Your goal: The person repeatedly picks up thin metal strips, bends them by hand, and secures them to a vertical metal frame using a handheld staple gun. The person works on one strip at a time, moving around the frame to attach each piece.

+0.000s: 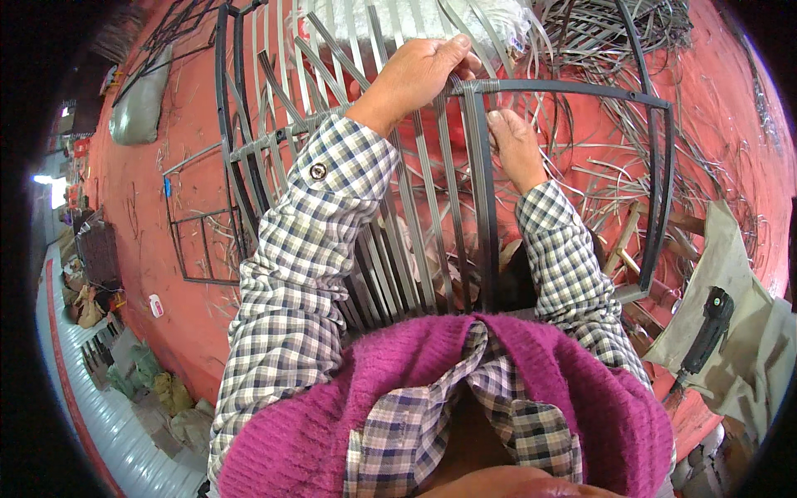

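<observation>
A dark metal frame (pixel 573 86) stands before me, with grey flat strips (pixel 426 178) running lengthwise across its left part. Several strips are wrapped around its crossbar. My left hand (pixel 419 79) is closed at the crossbar, thumb and fingers pinched together around a grey strip. Just below and right of it, my right hand (pixel 516 148) is curled beside the frame's middle upright (pixel 481 199), thumb upward. Its fingertips are partly hidden, and I cannot make out what they hold. Loose strip ends (pixel 320 62) stick up left of my left hand.
A heap of loose grey strips (pixel 610 33) lies far right on the red floor. White wrapped material (pixel 423 25) lies behind the frame. A black-handled tool (pixel 710 332) rests on pale cloth (pixel 730 274) at right. Other dark frames (pixel 203 241) stand at left.
</observation>
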A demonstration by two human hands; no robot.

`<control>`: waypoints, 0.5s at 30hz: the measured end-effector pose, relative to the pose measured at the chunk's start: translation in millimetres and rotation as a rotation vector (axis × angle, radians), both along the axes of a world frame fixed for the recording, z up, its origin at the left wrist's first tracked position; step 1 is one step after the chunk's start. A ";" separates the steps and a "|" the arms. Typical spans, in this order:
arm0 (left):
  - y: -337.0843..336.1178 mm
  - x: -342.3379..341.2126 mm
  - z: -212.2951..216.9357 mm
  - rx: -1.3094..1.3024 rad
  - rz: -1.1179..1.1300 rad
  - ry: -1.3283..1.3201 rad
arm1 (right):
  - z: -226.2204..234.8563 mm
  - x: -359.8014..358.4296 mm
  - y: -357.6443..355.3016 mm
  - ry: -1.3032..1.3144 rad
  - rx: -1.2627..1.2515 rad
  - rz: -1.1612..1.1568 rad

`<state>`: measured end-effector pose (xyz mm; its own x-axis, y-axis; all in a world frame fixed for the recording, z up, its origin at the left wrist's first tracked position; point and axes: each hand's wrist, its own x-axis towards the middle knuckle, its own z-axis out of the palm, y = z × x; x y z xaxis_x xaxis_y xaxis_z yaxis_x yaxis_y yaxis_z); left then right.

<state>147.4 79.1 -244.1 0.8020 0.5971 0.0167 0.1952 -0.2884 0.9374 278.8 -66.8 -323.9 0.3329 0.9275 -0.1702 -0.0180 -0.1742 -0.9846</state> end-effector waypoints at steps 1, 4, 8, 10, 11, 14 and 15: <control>-0.2 -0.5 0.8 -0.015 0.003 0.034 | -4.6 2.8 4.8 0.093 -0.037 0.007; -2.7 -1.7 2.5 -0.059 0.007 0.161 | -14.4 11.6 23.5 -0.345 0.075 0.005; -7.3 -4.4 3.8 0.008 -0.020 0.280 | -22.2 11.4 53.5 -0.686 0.395 -0.016; -7.5 -4.1 7.3 0.015 -0.041 0.339 | -25.4 5.7 66.1 -0.845 0.381 -0.061; -8.1 -3.8 8.2 -0.038 -0.053 0.395 | -27.1 3.2 72.0 -0.883 0.298 -0.053; -4.3 4.2 15.6 -0.106 -0.072 0.387 | -34.2 -1.3 79.6 -0.960 0.514 -0.073; -1.1 4.8 18.0 -0.113 -0.030 0.373 | -35.6 -2.4 83.6 -0.763 0.604 -0.071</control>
